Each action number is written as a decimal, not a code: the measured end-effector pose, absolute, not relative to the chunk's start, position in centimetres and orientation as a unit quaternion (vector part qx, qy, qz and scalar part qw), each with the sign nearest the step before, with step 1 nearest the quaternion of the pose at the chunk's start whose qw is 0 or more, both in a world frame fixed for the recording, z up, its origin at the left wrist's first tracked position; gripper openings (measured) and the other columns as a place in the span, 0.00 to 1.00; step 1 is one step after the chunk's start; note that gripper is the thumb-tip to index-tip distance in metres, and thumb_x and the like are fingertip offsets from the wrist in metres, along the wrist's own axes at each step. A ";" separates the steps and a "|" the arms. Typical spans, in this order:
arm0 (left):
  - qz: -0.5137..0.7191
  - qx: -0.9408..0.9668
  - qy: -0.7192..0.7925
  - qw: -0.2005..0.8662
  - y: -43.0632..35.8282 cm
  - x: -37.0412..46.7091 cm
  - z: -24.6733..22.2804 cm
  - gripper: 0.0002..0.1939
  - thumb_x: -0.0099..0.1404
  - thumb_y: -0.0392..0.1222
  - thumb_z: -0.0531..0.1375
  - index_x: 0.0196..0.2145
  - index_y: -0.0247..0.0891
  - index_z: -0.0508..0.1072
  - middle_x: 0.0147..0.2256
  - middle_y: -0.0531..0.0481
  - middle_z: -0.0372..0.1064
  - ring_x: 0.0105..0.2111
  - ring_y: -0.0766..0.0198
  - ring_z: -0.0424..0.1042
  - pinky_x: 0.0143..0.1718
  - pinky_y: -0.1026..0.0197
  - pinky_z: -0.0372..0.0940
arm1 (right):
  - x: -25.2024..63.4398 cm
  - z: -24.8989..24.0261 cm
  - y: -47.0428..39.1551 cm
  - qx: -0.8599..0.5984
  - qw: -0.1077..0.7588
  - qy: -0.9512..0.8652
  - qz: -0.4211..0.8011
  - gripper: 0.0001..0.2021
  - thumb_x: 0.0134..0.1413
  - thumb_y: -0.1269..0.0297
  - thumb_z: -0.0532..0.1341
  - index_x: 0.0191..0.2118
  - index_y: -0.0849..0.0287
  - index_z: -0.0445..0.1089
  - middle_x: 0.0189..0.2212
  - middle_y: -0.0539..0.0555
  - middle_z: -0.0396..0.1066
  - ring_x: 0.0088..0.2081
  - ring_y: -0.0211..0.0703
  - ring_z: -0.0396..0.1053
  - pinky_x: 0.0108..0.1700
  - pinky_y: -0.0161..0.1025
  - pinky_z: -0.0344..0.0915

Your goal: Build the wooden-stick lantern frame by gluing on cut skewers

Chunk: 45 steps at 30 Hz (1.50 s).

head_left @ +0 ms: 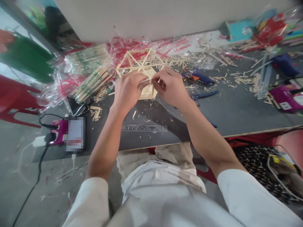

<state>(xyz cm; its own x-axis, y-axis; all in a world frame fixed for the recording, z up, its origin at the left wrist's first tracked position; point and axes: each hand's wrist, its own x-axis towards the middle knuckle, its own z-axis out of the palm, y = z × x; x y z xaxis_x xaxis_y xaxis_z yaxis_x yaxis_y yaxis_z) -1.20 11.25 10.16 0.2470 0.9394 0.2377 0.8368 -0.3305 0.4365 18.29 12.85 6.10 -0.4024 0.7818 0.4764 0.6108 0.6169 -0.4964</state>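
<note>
A small frame model built of thin wooden sticks (pixel 139 67) stands on the dark table in front of me, its pointed trusses rising behind my fingers. My left hand (pixel 130 88) is closed at the model's near side, fingertips pinching a thin stick at its edge. Close beside it, my right hand (pixel 168 84) is closed too, thumb and forefinger pinched at the same spot. What the right fingertips hold is too small to make out. Both hands partly cover the model's near side and base. A clear ruler (pixel 144 127) lies nearer to me.
Blue-handled glue gun (pixel 201 77) and dark blue scissors (pixel 204 95) lie right of the model. Bundled sticks (pixel 91 83) in plastic wrap are at left. A phone (pixel 75 134) and purple power strip (pixel 62 132) sit at the left edge; another purple strip (pixel 287 97) is far right.
</note>
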 end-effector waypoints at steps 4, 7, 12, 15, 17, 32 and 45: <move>0.235 0.783 0.567 0.097 11.2 -1.3 9.9 0.16 0.77 0.54 0.56 0.46 0.43 0.80 0.47 0.42 0.77 0.54 0.48 0.75 0.53 0.51 0.69 | 18.5 5.9 13.1 -0.418 0.375 -0.813 0.154 0.09 0.73 0.62 0.55 0.44 0.56 0.72 0.45 0.59 0.73 0.37 0.43 0.71 0.46 0.45 0.72; 0.257 0.795 0.546 0.070 11.7 -1.6 9.1 0.15 0.76 0.54 0.57 0.45 0.43 0.79 0.46 0.43 0.78 0.52 0.49 0.76 0.52 0.52 0.69 | 19.0 5.0 13.7 -0.406 0.400 -0.798 0.197 0.12 0.71 0.53 0.60 0.47 0.55 0.74 0.44 0.58 0.74 0.37 0.43 0.72 0.43 0.44 0.73; 0.286 0.806 0.516 0.050 12.7 -2.3 7.7 0.18 0.76 0.58 0.57 0.45 0.44 0.78 0.45 0.42 0.78 0.50 0.50 0.77 0.51 0.53 0.70 | 19.5 3.7 14.7 -0.350 0.462 -0.779 0.238 0.18 0.68 0.45 0.63 0.47 0.56 0.75 0.41 0.56 0.75 0.36 0.41 0.73 0.40 0.41 0.73; 0.297 0.811 0.502 0.040 13.0 -2.5 7.2 0.19 0.76 0.60 0.56 0.45 0.46 0.78 0.44 0.43 0.78 0.49 0.50 0.77 0.49 0.53 0.70 | 19.3 3.6 14.8 -0.350 0.475 -0.770 0.242 0.17 0.69 0.46 0.62 0.46 0.56 0.76 0.38 0.55 0.74 0.36 0.41 0.72 0.40 0.40 0.72; 0.309 0.815 0.490 0.033 13.0 -2.6 7.0 0.19 0.76 0.61 0.56 0.45 0.46 0.78 0.43 0.43 0.79 0.48 0.51 0.78 0.48 0.53 0.71 | 19.1 3.5 14.9 -0.352 0.482 -0.767 0.237 0.16 0.70 0.48 0.62 0.45 0.55 0.76 0.36 0.54 0.73 0.35 0.40 0.71 0.39 0.40 0.71; 0.307 0.812 0.495 0.039 13.8 -3.1 6.1 0.17 0.74 0.60 0.58 0.47 0.50 0.80 0.44 0.45 0.79 0.48 0.48 0.78 0.49 0.47 0.71 | 18.6 3.5 14.5 -0.360 0.496 -0.755 0.233 0.17 0.70 0.45 0.61 0.41 0.55 0.73 0.34 0.53 0.72 0.31 0.38 0.68 0.37 0.40 0.66; 0.299 0.802 0.516 -0.019 13.1 -1.9 6.5 0.20 0.75 0.63 0.55 0.42 0.49 0.80 0.42 0.45 0.79 0.41 0.52 0.77 0.45 0.50 0.70 | 18.9 3.8 14.4 -0.352 0.502 -0.734 0.292 0.17 0.68 0.44 0.63 0.42 0.55 0.75 0.31 0.52 0.71 0.29 0.37 0.67 0.34 0.40 0.69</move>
